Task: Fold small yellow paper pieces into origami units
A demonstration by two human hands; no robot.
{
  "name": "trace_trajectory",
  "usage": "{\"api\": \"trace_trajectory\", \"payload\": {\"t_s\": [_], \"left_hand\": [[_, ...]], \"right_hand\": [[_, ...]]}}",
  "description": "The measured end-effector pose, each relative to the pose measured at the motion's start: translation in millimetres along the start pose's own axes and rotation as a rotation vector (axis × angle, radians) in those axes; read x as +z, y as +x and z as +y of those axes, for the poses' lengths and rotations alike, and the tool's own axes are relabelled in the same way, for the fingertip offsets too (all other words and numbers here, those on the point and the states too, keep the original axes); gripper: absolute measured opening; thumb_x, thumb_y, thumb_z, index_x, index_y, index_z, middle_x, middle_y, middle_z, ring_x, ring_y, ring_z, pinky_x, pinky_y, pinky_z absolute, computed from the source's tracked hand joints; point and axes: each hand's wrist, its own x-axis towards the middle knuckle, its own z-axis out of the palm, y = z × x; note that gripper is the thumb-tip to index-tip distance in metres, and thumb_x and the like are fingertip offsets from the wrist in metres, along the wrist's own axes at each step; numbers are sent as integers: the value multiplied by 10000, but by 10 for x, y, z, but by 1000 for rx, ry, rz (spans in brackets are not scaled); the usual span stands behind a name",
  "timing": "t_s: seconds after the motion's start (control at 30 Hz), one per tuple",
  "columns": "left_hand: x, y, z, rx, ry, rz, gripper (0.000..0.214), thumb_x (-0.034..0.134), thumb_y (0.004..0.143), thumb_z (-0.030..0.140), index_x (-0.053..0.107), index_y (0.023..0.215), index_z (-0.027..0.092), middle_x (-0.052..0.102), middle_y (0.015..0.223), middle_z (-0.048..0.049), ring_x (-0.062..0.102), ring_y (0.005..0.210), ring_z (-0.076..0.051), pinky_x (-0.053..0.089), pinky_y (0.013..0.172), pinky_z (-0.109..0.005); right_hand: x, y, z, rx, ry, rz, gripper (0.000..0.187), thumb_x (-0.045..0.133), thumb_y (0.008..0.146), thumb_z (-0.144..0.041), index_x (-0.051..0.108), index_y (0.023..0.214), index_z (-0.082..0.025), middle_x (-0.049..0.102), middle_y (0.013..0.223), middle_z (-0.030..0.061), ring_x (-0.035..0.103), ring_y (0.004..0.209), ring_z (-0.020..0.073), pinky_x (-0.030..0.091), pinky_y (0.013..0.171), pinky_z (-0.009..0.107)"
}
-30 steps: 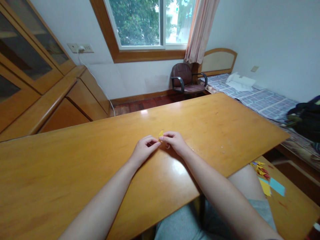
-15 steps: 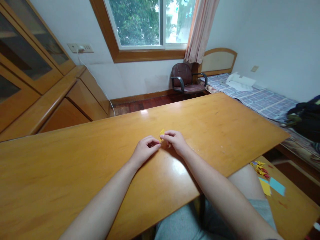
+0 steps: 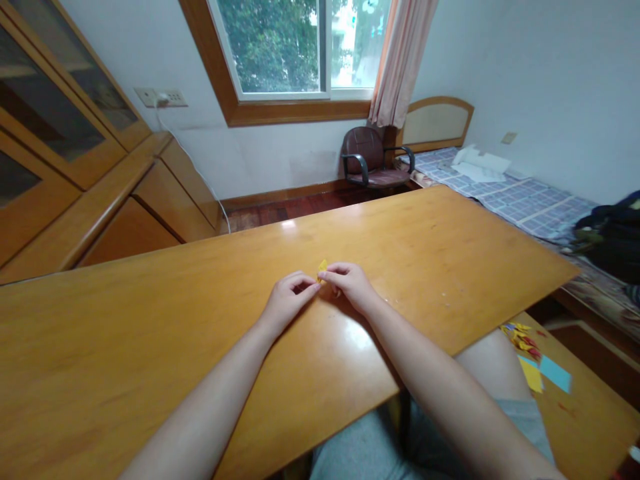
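Note:
A small piece of folded yellow paper (image 3: 323, 267) is pinched between my hands over the wooden table (image 3: 175, 320). My left hand (image 3: 291, 297) is closed, thumb and fingertips meeting at the paper's lower left edge. From the other side, my right hand (image 3: 347, 279) grips the paper between thumb and forefinger, its other fingers curled beneath. The fingertips cover much of the paper, so its exact folded shape cannot be made out.
At lower right, a lower wooden surface (image 3: 595, 413) holds several folded yellow and red paper pieces (image 3: 524, 340), a yellow sheet (image 3: 531, 375) and a light blue sheet (image 3: 555, 375). Beyond the table stand a brown armchair (image 3: 367, 157), a bed (image 3: 530, 200) and a cabinet (image 3: 150, 193).
Both hands and the yellow paper have shifted very slightly to the left. The paper's visible tip sits a little lower; the grip looks the same.

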Motion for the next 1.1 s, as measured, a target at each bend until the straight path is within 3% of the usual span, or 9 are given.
{"api": "trace_trajectory", "payload": {"t_s": [0.33,0.43,0.53,0.87,1.1], "left_hand": [[-27,-2,16,-11,-20,48,223,663,801,377,675,667,199,634,685,-4,572,681,-156,424,665,-271],[-39,-6,17,-30,-48,67,230,666,796,381,664,657,198,625,685,-1,570,685,-154,430,672,-269],[-35,-6,5,-46,-64,87,247,667,797,395,648,651,196,618,684,3,563,683,-152,433,676,-269],[0,8,-6,-19,15,41,219,637,834,371,662,703,197,633,714,-2,581,720,-159,438,698,-268],[52,-28,-43,-64,-132,226,222,689,818,407,640,875,198,673,866,-22,642,810,-160,508,735,-263]], "right_hand": [[25,-8,-8,21,-5,-72,299,772,691,-441,700,706,-152,528,527,-43,432,495,82,307,505,241],[28,22,53,28,66,-26,335,808,653,-429,708,837,-167,594,621,-35,480,518,89,356,518,240],[27,49,112,-72,82,32,361,835,639,-390,703,903,-181,665,773,-6,561,637,100,433,621,242],[66,45,92,-132,95,74,393,853,582,-419,611,805,-204,633,751,-16,581,731,128,467,719,267],[53,71,153,-134,53,54,410,830,621,-461,597,835,-199,593,738,-27,516,650,106,422,603,233]]}}
